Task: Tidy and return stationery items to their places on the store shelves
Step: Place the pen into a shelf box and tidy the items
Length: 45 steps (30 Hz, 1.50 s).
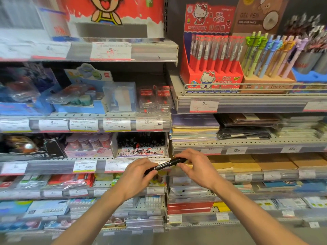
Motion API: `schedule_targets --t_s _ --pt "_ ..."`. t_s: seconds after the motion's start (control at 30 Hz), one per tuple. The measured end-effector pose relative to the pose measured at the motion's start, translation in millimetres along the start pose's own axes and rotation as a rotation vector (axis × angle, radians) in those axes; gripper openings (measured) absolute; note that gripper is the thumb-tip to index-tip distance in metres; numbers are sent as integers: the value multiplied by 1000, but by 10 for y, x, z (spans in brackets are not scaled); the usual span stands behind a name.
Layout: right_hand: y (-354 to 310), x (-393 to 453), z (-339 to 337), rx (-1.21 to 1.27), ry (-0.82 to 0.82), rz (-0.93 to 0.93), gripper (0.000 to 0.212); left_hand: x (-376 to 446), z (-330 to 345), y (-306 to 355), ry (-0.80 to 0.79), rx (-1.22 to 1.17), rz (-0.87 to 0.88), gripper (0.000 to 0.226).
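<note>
A red Hello Kitty pen box (210, 68) stands at one o'clock behind a wire rail (230, 85), pastel pens (269, 53) just beside it. At eleven o'clock a cartoon banner (113, 13) sits above a price label (110, 51); stacked notebooks (194, 128) lie at three o'clock

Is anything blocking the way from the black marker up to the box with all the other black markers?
Nothing visible blocks it. Both hands, left and right, hold the black marker just below and in front of the scribbled white marker box, whose open front faces outward.
</note>
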State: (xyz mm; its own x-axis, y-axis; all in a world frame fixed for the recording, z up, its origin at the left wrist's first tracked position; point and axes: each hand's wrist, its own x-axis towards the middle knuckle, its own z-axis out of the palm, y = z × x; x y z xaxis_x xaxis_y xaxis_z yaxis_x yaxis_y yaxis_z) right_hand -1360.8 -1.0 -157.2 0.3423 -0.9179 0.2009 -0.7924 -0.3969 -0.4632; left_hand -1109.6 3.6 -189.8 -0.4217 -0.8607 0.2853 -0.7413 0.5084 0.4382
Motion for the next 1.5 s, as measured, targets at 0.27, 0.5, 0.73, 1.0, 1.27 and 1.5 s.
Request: schedule_targets --t_s 0.27,0.5,0.73,1.0,1.27,1.5 --pt "-446 396 -143 -373 489 -304 45 -223 -360 -224 255 -124 -324 29" --pt "-269 716 -241 -721 264 -391 68 -116 -313 -309 257 -362 -611 29" --pt "-218 709 -384 -725 169 -410 70 123 -185 -316 275 -372 -690 28" --pt "-247 692 -402 -674 120 -393 74 580 -19 -382 326 -465 -815 30" --pt "-219 707 -393 -653 119 -402 77 664 60 -405 372 -437 -702 27" --pt "-213 712 -354 -624 125 -394 78 626 94 -574 306 -154 -549 26"
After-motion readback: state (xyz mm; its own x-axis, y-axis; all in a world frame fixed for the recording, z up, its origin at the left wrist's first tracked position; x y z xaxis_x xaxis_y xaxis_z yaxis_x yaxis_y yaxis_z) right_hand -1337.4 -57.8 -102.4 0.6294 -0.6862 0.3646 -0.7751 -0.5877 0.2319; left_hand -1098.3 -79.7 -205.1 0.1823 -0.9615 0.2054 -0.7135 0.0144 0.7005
